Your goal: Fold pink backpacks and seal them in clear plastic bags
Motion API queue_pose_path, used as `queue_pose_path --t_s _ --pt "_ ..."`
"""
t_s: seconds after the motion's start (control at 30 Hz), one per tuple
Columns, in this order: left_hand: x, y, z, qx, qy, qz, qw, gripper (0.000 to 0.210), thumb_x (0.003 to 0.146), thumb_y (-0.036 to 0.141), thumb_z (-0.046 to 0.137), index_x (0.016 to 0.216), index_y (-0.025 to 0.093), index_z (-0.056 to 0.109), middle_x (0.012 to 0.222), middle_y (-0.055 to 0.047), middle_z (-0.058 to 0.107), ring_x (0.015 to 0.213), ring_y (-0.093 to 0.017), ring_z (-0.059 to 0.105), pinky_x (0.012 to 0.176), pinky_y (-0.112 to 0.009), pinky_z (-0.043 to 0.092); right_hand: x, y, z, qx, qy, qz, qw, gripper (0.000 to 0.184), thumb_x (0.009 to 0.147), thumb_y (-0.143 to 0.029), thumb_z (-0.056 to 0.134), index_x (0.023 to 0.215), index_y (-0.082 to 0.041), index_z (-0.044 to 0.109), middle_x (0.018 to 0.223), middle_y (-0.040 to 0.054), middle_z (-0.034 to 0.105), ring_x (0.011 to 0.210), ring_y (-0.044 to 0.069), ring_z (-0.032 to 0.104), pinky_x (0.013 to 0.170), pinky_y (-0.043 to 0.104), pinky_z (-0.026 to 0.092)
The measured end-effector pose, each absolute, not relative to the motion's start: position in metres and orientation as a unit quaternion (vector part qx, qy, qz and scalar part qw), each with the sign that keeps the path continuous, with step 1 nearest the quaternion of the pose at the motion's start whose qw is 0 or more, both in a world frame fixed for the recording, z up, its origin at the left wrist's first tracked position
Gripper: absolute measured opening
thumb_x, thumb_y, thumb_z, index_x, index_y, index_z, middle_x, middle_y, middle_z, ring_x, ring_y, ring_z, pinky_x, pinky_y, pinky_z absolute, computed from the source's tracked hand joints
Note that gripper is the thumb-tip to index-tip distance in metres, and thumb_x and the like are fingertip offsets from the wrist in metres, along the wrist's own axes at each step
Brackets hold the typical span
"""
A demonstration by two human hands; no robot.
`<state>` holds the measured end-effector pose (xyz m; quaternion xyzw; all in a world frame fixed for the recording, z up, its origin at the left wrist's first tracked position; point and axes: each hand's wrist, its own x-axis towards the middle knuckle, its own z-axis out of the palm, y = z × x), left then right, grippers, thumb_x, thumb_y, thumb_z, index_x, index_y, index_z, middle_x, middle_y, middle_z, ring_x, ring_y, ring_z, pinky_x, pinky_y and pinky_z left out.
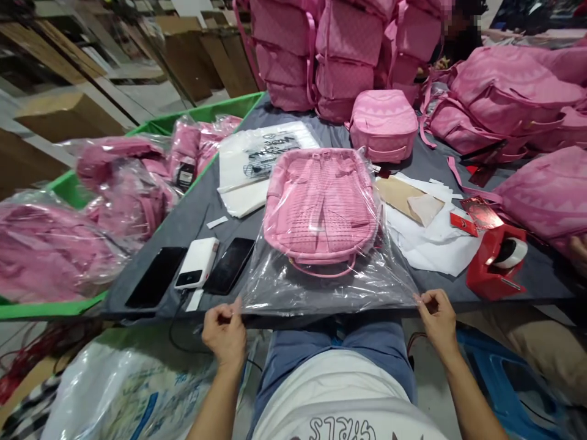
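A pink backpack (321,208) lies flat on the table with its straps facing up, inside a clear plastic bag (284,290). The bag's mouth is spread toward me at the table's front edge. My left hand (225,333) pinches the left corner of that mouth, and my right hand (438,324) pinches the right corner, so the film is drawn taut between them. The backpack's handle loop (325,273) points toward me under the film. Neither hand touches the backpack itself.
Two phones (156,277) (229,266) and a white power bank (197,263) lie left; a red tape dispenser (498,263) and papers (431,235) lie right. Bagged backpacks fill a green-edged bin (50,308). More pink backpacks (348,49) are stacked behind. A person's hand (578,247) shows at far right.
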<state>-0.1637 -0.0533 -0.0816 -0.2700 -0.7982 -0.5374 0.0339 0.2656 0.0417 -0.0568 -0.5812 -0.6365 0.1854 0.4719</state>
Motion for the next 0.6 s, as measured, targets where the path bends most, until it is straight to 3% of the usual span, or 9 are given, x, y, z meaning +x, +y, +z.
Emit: queue_pose_path --t_s 0.1,0.27,0.33,0.47,0.53,0.6 --pt "-0.165 -0.066 -0.08 -0.287 -0.799 -0.528 0.017 0.035 0.074 0.054 0.068 0.072 0.022 0.052 0.066 0.005 0.048 0.06 -0.014 0.045 0.064 -0.029 0.04 0.268 0.038 -0.056 -0.575 -0.653 0.221 0.441 0.042 0.09 -0.057 0.065 0.068 -0.023 0.053 0.067 -0.002 0.052 0.059 0.014 0.053 0.056 0.026 0.045" --pt "-0.175 -0.075 -0.062 -0.38 -0.772 -0.51 0.024 0.029 0.075 0.049 0.068 0.072 0.021 0.063 0.074 -0.001 0.054 0.076 -0.02 0.053 0.07 -0.033 0.044 0.262 0.04 -0.05 -0.61 -0.541 0.257 0.518 0.05 0.089 -0.054 0.067 0.066 -0.025 0.034 0.056 -0.009 0.037 0.044 0.01 0.047 0.046 0.023 0.039" --pt "-0.173 -0.079 -0.059 -0.357 -0.772 -0.525 0.026 0.029 0.076 0.049 0.07 0.071 0.021 0.062 0.075 0.0 0.054 0.072 -0.019 0.052 0.07 -0.034 0.044 0.259 0.04 -0.048 -0.622 -0.533 0.233 0.524 0.044 0.091 -0.049 0.065 0.068 -0.026 0.035 0.057 -0.0092 0.035 0.043 0.01 0.044 0.045 0.023 0.038" --pt "-0.159 -0.086 -0.062 -0.388 -0.76 -0.521 -0.007 0.033 0.076 0.049 0.072 0.067 0.021 0.057 0.075 -0.001 0.058 0.075 -0.018 0.056 0.066 -0.031 0.046 0.258 0.032 -0.042 -0.618 -0.619 0.135 0.465 0.02 0.091 -0.037 0.061 0.078 -0.024 0.054 0.074 -0.0013 0.051 0.064 0.015 0.052 0.058 0.028 0.048" --pt "-0.155 -0.087 -0.064 -0.354 -0.749 -0.559 -0.027 0.038 0.074 0.047 0.075 0.064 0.022 0.048 0.071 0.001 0.057 0.069 -0.016 0.056 0.066 -0.031 0.048 0.261 0.026 -0.041 -0.611 -0.641 0.127 0.447 0.025 0.092 -0.037 0.061 0.073 -0.024 0.052 0.075 -0.0011 0.05 0.065 0.015 0.052 0.06 0.028 0.049" --pt "-0.153 -0.086 -0.066 -0.27 -0.737 -0.616 -0.061 0.045 0.072 0.045 0.076 0.064 0.024 0.037 0.062 0.007 0.049 0.057 -0.013 0.053 0.064 -0.032 0.052 0.264 0.02 -0.043 -0.622 -0.619 0.153 0.454 0.037 0.094 -0.041 0.062 0.068 -0.024 0.042 0.068 -0.0045 0.043 0.056 0.012 0.045 0.052 0.026 0.046"
